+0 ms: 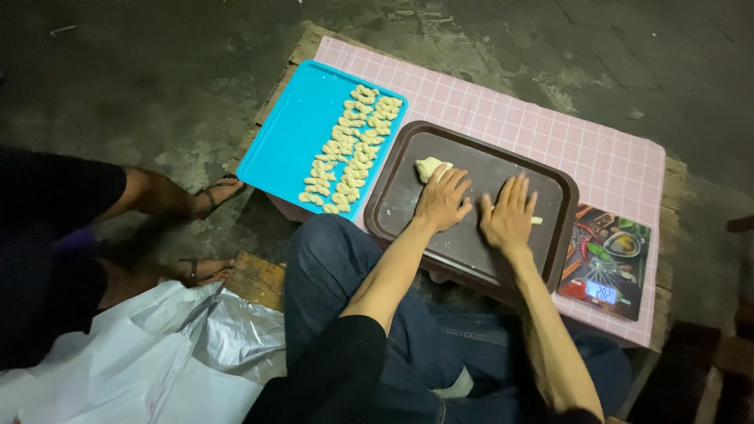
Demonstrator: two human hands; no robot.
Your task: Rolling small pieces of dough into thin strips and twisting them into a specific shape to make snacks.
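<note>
A thin roll of pale dough (536,221) lies on the brown tray (400,196), pressed under the right hand (509,216), whose fingers are flat and spread; only the roll's end shows past the fingers. The left hand (442,198) lies flat just beside it, fingers extended toward a lump of dough (429,166) at the tray's far edge, fingertips close to it. Left of the brown tray sits a blue tray (287,137) holding rows of small shaped dough pieces (351,145). A kitchen scale (609,263) rests to the right on the pink checked cloth (550,118). Another person's sandalled feet (212,196) are at the left.
</note>
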